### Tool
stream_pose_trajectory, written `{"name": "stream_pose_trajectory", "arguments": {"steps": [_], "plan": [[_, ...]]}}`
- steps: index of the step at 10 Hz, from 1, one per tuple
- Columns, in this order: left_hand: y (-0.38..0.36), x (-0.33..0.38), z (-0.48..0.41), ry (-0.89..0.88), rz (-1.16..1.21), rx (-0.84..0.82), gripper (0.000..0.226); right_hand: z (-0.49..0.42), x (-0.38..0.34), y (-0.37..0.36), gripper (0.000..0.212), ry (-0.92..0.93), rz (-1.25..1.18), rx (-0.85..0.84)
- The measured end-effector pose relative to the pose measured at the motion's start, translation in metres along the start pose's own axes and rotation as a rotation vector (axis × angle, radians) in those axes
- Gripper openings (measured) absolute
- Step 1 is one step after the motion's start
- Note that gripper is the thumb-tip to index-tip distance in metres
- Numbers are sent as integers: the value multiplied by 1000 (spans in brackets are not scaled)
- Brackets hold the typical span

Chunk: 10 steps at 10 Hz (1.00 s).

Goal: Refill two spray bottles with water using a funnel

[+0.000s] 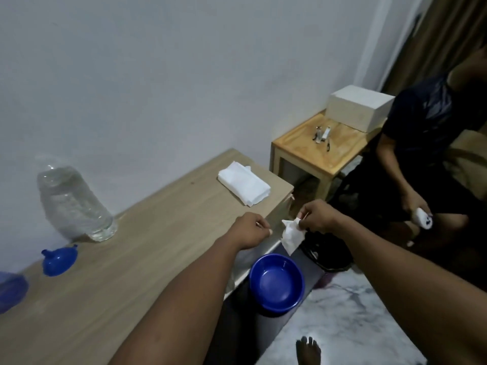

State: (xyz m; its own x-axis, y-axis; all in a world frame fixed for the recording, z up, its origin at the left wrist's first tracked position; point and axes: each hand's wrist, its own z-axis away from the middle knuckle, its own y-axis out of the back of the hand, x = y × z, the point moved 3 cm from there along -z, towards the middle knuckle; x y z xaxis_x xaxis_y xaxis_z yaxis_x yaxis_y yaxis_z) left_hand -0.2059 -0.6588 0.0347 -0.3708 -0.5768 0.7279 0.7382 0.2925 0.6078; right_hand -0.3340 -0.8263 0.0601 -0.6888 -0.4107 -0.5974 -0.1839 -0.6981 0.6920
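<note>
The right hand is out past the right end of the surface. Its fingers pinch a crumpled white tissue that hangs in the air, above and a little right of the blue basin. The left hand hovers over the near right corner of the surface, fingers curled in and thumb against forefinger; nothing shows in them.

The blue funnel lies tipped on its side at the left of the surface, well apart from both hands. The big clear water bottle stands just beyond it by the wall, nearly full. Its top is too blurred to tell whether a cap is on. No spray bottle can be made out, and the blurred blue shape at the left edge cannot be identified.

If the tissue is meant for the basin, it is not squarely over it, so letting go here would likely drop it on the marble floor. A damp tissue or drips there could be slippery for the bare foot close by.

The view is turned right, away from the funnel and bottle. A left hand swung back without looking could knock the funnel off the near edge or bump the bottle. So full and heavy a bottle would probably gush when tipped, flooding the funnel and wetting the surface.
</note>
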Motion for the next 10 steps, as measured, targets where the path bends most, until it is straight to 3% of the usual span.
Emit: {"name": "stream_pose_trajectory", "arguments": {"steps": [3,5,7,8,9,10], "plan": [[-108,18,-113,115,-11,-127,17,-91,142,23,3,-246,-143,-10],[-166,33,-179,189,21,-204,11,-154,219,42,13,-382,-166,66],[-208,35,-230,256,57,-197,3,-207,253,57,21,-396,-84,134],[-225,32,-254,258,46,-161,10,-232,270,61,19,-412,-104,156],[-236,36,-272,272,56,-148,16,-251,281,63,16,-416,-113,130],[-245,40,-288,276,82,-147,16,-265,291,59,28,-442,-168,69]]}}
